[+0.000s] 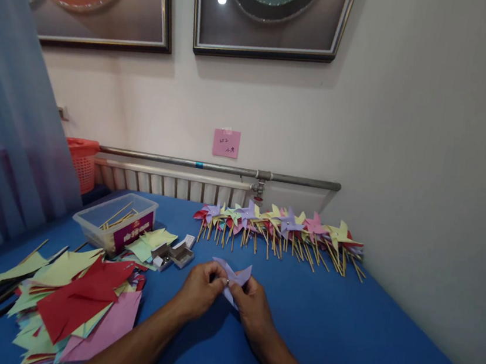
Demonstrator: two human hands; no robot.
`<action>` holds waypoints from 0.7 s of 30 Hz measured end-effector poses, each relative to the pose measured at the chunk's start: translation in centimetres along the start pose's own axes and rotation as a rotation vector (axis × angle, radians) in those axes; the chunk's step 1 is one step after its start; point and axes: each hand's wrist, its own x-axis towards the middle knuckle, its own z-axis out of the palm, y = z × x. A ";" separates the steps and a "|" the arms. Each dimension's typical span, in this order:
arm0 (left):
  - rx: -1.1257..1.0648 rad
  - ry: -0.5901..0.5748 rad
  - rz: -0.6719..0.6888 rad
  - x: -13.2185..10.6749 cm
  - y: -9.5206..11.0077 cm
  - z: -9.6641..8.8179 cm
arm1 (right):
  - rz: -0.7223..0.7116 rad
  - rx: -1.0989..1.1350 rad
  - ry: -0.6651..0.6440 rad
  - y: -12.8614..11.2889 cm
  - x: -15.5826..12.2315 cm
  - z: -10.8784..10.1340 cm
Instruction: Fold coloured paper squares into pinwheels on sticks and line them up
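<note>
A blue tabletop (339,335) is set against a white wall (408,137) hung with framed pictures (267,19). Wooden sticks are kept in a clear plastic box (114,225), with an orange basket (81,162) behind it. A purple paper pinwheel (235,275) is pinched between the left hand (199,290) and right hand (254,307), held together mid-tabletop.
</note>
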 end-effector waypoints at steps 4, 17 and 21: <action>0.001 0.015 0.011 -0.1 0.1 0.1 | 0.011 0.001 0.011 0.2 0.2 0.1; 0.024 0.030 0.034 -0.2 0.2 0.2 | 0.018 0.083 0.013 -0.6 -0.1 0.2; 0.026 0.041 0.033 -0.2 0.0 0.2 | -0.001 0.086 -0.003 -0.6 -0.1 0.2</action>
